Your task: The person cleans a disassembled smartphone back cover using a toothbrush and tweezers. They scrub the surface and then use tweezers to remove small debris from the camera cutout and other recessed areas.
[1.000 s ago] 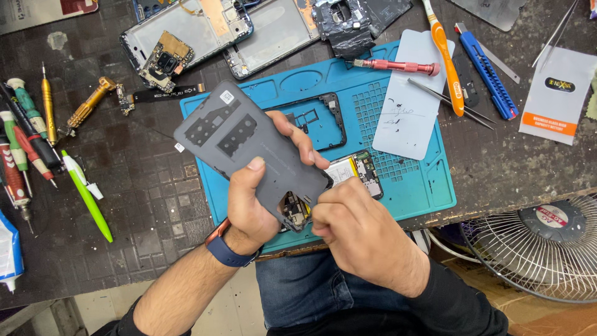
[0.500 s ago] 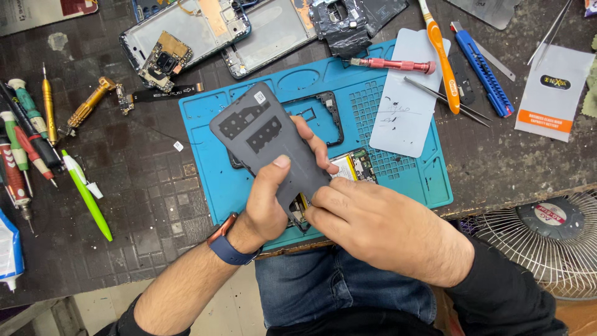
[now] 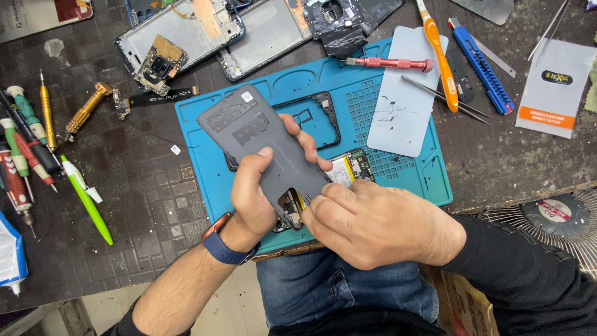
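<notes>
The left hand grips a dark grey phone from below, thumb on its back, holding it tilted above the blue mat. The right hand, fingers curled, presses at the phone's lower edge. Since a second ago the phone has swung more upright.

Take the blue work mat as your landmark. On its upper right part lies a white plastic sheet, with a red screwdriver at the sheet's top left edge. Crossing the sheet's right edge you see an orange-handled tool; just right of that lies a blue utility knife. Above the mat's top left corner you find an opened phone frame. Well left of the mat lie a brass-handled screwdriver and a green pen.
</notes>
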